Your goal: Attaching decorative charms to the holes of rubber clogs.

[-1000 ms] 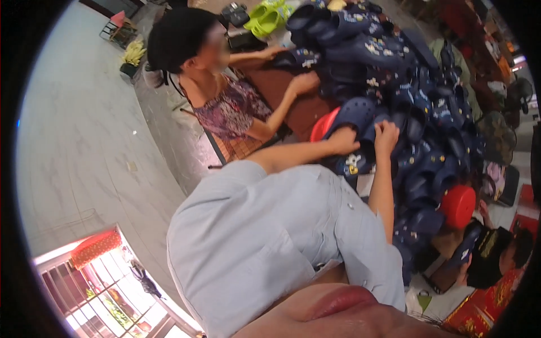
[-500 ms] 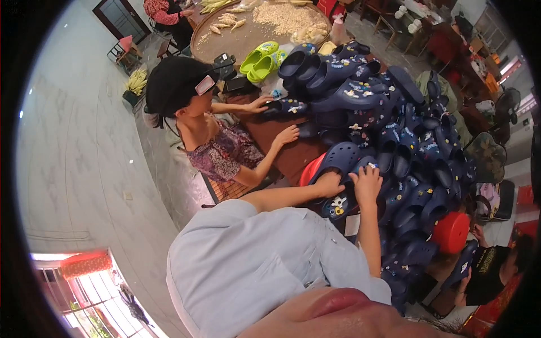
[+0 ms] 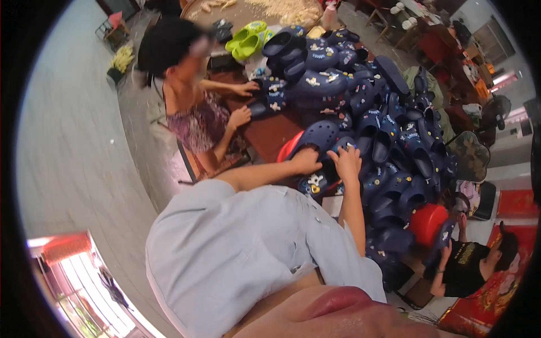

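Note:
My left hand [image 3: 306, 160] is closed on a navy clog at its opening, some fingertips hidden inside. Just to its right, my right hand [image 3: 346, 162] curves over the top of a navy clog, thumb apart from the fingers. Whether both hands are on the same clog I cannot tell. Beyond them leans a plain navy clog [image 3: 319, 134] with holes and no charms visible, against something red. Below my left hand lies a navy clog with white and yellow charms [image 3: 313, 182].
A large heap of navy clogs [image 3: 389, 132] covers the table to the right. Bright green clogs [image 3: 247, 40] lie at the back, near a round tray of kernels [image 3: 265, 11]. At left a co-worker [image 3: 191, 112] handles clogs; another person [image 3: 473, 265] holds one at lower right, by a red stool [image 3: 428, 224].
The whole view has shifted, so things sit further left and higher. My right fingers are a little more spread on the clog. The left co-worker's two clogs now lie closer together.

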Available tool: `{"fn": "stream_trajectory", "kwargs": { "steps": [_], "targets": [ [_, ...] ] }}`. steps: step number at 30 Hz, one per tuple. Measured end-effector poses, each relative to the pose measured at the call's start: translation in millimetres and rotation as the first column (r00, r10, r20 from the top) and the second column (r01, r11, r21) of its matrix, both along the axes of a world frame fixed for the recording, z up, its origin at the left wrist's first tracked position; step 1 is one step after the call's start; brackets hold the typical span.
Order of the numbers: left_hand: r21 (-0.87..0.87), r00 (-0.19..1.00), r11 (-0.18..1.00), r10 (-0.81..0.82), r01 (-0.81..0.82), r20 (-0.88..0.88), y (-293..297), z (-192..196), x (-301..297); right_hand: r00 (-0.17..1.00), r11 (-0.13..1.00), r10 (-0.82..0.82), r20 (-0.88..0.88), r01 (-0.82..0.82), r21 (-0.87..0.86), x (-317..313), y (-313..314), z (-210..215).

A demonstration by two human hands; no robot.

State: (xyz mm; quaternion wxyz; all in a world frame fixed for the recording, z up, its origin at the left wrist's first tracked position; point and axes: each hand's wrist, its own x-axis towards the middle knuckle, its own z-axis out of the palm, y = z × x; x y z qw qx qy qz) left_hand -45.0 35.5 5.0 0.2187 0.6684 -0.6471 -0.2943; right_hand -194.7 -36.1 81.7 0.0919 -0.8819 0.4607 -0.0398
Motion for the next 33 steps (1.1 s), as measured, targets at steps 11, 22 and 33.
{"fn": "stream_trajectory", "kwargs": {
  "steps": [11, 22, 33],
  "targets": [
    [-0.175, 0.991, 0.979, 0.12, -0.107, 0.065, 10, -3, -11, 0.997, 0.987, 0.076, -0.008, -0.077, -0.139, -20, 20, -17],
    [-0.255, 0.989, 0.96, 0.136, -0.118, 0.057, 35, 10, -14, 0.991, 0.937, 0.081, 0.104, -0.04, -0.347, -4, 9, -35],
    [-0.394, 0.944, 0.919, 0.135, -0.005, 0.302, 36, -4, -19, 0.981, 0.91, 0.137, 0.138, -0.07, -0.408, 3, -1, -37]
  ]
}}
